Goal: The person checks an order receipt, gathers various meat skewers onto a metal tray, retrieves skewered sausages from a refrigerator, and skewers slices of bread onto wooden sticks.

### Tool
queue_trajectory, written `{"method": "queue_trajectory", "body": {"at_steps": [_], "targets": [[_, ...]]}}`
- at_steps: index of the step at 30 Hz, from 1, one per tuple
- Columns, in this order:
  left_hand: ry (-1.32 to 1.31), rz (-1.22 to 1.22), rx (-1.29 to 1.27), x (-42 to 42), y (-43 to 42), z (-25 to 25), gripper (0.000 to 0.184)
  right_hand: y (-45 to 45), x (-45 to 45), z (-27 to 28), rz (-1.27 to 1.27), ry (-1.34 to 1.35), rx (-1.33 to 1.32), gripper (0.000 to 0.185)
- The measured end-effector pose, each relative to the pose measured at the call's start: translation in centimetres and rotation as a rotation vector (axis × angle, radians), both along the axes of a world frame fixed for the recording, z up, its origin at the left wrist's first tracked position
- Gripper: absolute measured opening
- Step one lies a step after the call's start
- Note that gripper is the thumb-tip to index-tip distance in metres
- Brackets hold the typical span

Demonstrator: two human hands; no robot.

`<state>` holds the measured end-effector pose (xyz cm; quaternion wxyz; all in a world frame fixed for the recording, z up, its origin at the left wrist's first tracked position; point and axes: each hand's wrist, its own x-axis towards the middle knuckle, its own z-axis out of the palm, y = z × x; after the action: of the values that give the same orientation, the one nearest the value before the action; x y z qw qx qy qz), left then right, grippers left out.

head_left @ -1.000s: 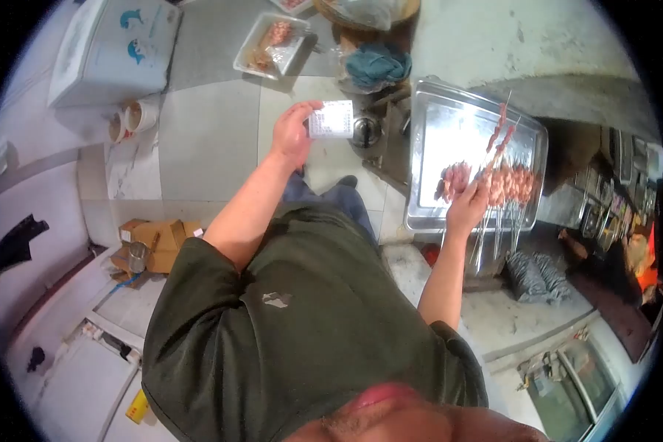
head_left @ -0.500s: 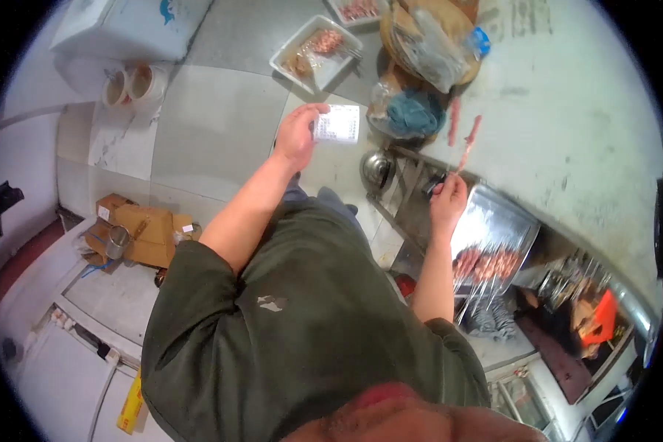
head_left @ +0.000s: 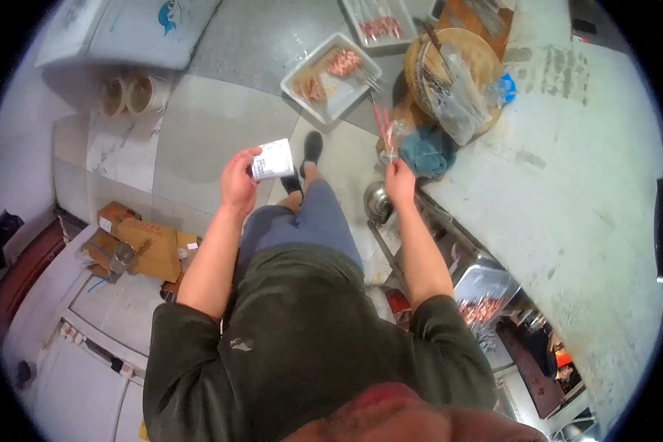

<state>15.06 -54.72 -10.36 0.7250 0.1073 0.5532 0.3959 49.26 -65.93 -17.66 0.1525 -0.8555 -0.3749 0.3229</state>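
My left hand (head_left: 239,183) is closed on a white printed paper slip (head_left: 273,159), held out over the floor. My right hand (head_left: 400,182) pinches the lower ends of thin meat skewers (head_left: 383,124), which point up and away; they look like two, though they overlap. Just right of that hand, a teal cloth (head_left: 427,152) lies at the counter's corner. Beyond the skewer tips, a white tray (head_left: 302,99) holds meat pieces and more skewers. Below my right forearm, a metal tray (head_left: 486,278) carries several meat skewers (head_left: 481,309).
A counter (head_left: 560,191) runs along the right, bearing a round wicker basket (head_left: 486,55) with a plastic bag. A shiny metal pot (head_left: 378,202) sits beside its edge. Another white tray (head_left: 401,11) is at the top. At left are two buckets (head_left: 144,96) and cardboard boxes (head_left: 151,247).
My right hand has lifted the skewers off the counter and swung left, away from the metal tray. The left hand with the slip has moved left and closer to me. The view has shifted.
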Motion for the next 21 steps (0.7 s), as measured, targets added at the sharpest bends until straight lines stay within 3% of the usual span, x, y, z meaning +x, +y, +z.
{"method": "queue_trajectory", "body": {"at_steps": [4, 7, 11, 13, 16, 21], "targets": [[0.122, 0.066, -0.007, 0.2, 3.1, -3.6, 0.024, 5.8, 1.5, -10.2, 0.11, 0.014, -0.205, 0.034], [0.122, 0.1, -0.037, 0.9, 6.1, -8.1, 0.025, 10.3, 1.9, -18.1, 0.141, 0.0, -0.189, 0.028], [0.218, 0.1, -0.122, 2.6, 10.2, -16.4, 0.024, 14.6, 3.4, -29.8, 0.358, -0.081, -0.268, 0.027], [0.209, 0.14, -0.1, 2.0, 10.9, -23.1, 0.023, 17.6, 4.1, -36.3, 0.467, -0.049, -0.28, 0.028], [0.187, 0.137, -0.164, 2.2, 12.9, -29.1, 0.023, 21.2, 4.0, -42.7, 0.496, -0.061, -0.417, 0.029], [0.208, 0.162, -0.261, 0.4, 13.4, -38.0, 0.022, 23.6, 3.2, -50.8, 0.638, -0.143, -0.34, 0.028]]}}
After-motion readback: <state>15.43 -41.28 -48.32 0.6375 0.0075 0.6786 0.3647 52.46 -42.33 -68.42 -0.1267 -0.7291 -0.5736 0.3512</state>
